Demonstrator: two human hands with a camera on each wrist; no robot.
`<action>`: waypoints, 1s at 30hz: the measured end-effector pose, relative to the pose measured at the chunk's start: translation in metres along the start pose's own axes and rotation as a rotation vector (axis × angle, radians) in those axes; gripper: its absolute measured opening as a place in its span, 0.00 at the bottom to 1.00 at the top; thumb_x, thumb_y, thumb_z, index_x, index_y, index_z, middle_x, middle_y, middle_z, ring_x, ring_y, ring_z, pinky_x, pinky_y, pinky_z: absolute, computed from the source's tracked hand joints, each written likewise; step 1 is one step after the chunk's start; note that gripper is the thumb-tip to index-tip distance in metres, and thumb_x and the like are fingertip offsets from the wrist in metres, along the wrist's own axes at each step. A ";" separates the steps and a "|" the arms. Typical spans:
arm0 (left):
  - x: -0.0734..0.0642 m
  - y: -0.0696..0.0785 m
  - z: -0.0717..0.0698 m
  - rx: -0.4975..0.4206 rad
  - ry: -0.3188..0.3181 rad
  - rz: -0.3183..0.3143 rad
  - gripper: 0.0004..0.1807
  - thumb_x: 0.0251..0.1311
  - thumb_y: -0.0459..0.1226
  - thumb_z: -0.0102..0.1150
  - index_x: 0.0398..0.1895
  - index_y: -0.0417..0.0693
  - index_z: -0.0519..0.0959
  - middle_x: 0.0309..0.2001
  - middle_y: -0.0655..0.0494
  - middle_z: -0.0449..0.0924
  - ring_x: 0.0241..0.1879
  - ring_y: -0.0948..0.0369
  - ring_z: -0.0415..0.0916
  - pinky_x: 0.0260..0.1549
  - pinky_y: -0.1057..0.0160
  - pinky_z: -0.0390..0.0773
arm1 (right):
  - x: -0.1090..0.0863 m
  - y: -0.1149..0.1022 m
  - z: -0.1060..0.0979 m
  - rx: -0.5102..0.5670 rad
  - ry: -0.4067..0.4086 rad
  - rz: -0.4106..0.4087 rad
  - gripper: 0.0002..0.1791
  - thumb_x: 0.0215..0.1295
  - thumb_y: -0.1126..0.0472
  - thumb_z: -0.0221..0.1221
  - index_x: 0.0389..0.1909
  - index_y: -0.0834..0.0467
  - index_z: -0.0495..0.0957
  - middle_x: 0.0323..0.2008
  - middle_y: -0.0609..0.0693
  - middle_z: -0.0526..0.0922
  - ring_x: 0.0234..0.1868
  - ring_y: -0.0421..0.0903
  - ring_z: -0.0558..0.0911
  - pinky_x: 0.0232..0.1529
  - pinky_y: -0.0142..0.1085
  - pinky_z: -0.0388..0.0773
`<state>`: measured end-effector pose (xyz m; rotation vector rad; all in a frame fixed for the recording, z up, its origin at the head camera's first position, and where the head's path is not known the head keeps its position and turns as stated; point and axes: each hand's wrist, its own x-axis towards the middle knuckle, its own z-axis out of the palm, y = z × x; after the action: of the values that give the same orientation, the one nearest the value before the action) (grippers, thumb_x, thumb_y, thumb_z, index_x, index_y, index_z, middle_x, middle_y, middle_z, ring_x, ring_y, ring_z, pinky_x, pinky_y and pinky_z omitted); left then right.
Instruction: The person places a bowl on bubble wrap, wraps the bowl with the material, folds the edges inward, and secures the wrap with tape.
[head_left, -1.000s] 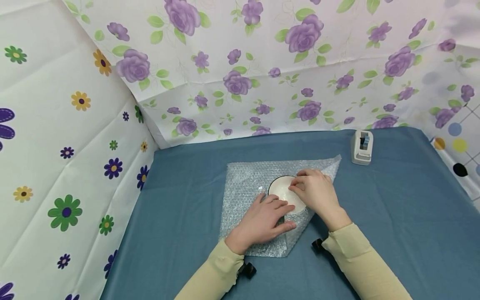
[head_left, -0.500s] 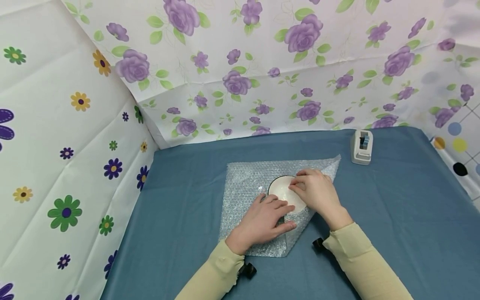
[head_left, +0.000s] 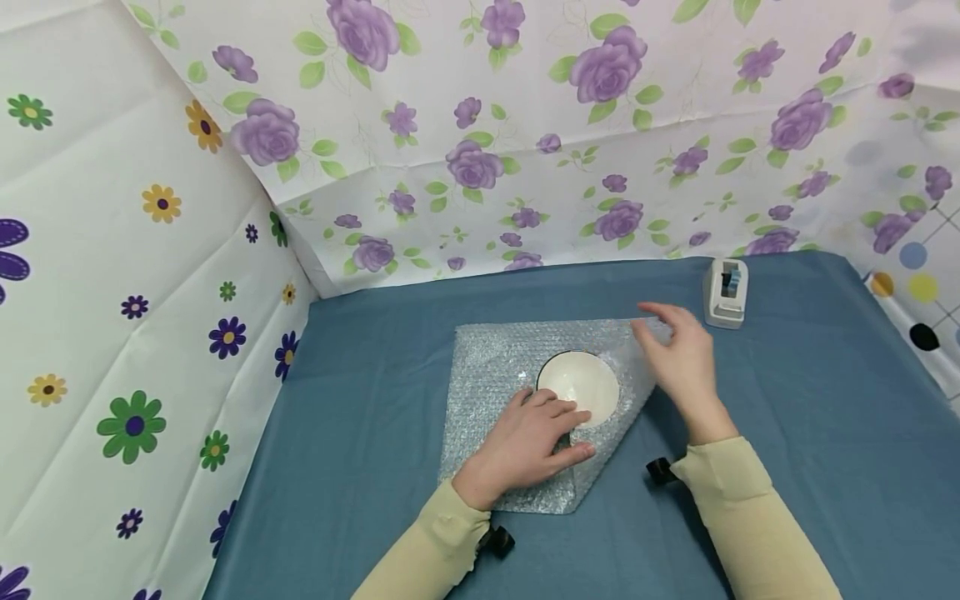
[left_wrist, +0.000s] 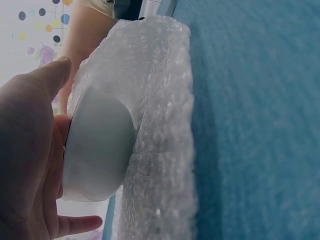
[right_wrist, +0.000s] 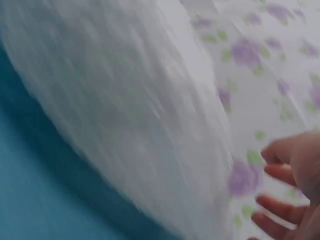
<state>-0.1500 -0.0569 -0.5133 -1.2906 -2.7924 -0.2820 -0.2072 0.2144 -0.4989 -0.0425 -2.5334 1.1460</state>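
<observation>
A white bowl (head_left: pixel 581 382) with a dark rim sits on a sheet of bubble wrap (head_left: pixel 487 358), part of which is folded in near the bowl. My left hand (head_left: pixel 525 442) rests across the bowl's near left rim with its fingers spread. In the left wrist view the bowl's pale side (left_wrist: pixel 100 150) shows beside the fingers, against the bubble wrap. My right hand (head_left: pixel 686 367) hovers at the wrap's far right corner, thumb and forefinger apart. Blurred in the right wrist view, the bubble wrap (right_wrist: pixel 115 100) stands beside the right hand's loosely bent fingers (right_wrist: pixel 282 207).
A white tape dispenser (head_left: pixel 725 293) with a blue part stands at the back right of the blue-covered table (head_left: pixel 360 433). Flowered cloths (head_left: pixel 465 100) hang behind the table and along its left side.
My right hand has left the bowl and moved right to the wrap's far corner, its fingers parting. The left hand and the bowl have stayed in place.
</observation>
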 end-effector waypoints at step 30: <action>0.000 0.000 0.004 0.008 0.024 0.014 0.29 0.79 0.64 0.47 0.72 0.65 0.80 0.67 0.60 0.81 0.68 0.57 0.74 0.70 0.46 0.70 | 0.030 0.062 -0.027 0.076 -0.254 0.458 0.37 0.81 0.55 0.45 0.81 0.73 0.56 0.75 0.76 0.64 0.74 0.71 0.68 0.71 0.65 0.68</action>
<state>-0.1500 -0.0565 -0.5178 -1.2964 -2.7607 -0.2825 -0.2338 0.2803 -0.5187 -0.5113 -2.7844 1.4971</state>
